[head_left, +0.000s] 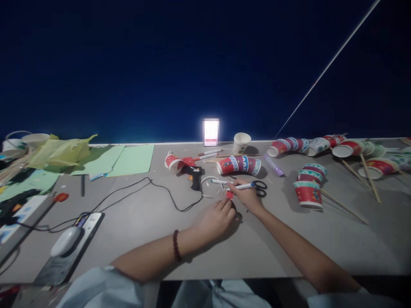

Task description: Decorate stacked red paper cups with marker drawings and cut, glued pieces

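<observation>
My right hand [247,196] is closed round a white marker pen [245,186], which slants just above a small red piece [229,194], perhaps paper. My left hand [218,217] rests low on the table with its fingers together, the fingertips pressing at the red piece. A second pen-like shape [218,182] shows just left of my right fingers; whether it is apart from the marker is unclear. Scissors with black handles [260,188] lie partly behind my right hand. Near both hands sit a pale ring [205,194] and a black glue gun [195,179].
Behind my hands lie a curved stack of printed paper cups [239,165] and an upright white cup [241,143]. More stacked cups [308,192] on sticks are at right. Green paper [131,160], a yellow bag [61,152], a power strip [24,218] and a phone [58,269] occupy the left.
</observation>
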Demonstrator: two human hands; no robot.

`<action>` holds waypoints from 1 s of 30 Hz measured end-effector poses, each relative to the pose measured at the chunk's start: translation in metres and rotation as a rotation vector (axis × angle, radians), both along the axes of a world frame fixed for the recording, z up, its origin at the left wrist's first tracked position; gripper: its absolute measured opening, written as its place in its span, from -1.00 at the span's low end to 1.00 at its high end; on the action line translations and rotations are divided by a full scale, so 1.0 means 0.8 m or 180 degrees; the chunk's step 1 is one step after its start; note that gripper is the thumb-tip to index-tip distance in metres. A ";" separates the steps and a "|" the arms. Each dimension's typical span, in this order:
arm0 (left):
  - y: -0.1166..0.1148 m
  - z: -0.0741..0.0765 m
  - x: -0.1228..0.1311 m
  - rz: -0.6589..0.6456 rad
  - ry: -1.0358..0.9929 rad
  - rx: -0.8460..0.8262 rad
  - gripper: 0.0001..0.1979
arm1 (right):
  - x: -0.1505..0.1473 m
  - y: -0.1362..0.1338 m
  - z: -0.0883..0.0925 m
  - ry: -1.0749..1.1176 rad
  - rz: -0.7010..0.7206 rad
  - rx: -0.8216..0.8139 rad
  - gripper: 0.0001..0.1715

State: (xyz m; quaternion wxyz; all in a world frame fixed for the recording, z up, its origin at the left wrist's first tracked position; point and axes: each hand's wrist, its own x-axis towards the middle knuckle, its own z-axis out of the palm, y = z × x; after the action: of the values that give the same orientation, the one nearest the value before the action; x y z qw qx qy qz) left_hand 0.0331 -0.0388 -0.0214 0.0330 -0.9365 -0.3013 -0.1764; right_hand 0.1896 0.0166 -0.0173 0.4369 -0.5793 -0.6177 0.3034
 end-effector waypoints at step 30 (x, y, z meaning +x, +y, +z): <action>0.000 -0.002 0.000 -0.0011 -0.0034 0.0016 -0.76 | 0.003 0.000 -0.011 -0.0228 -0.0220 0.0096 -0.60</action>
State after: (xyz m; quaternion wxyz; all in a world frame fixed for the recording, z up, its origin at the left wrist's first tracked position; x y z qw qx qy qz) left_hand 0.0330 -0.0389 -0.0230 0.0334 -0.9360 -0.2994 -0.1821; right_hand 0.1922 0.0163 -0.0264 0.4333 -0.6042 -0.6170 0.2578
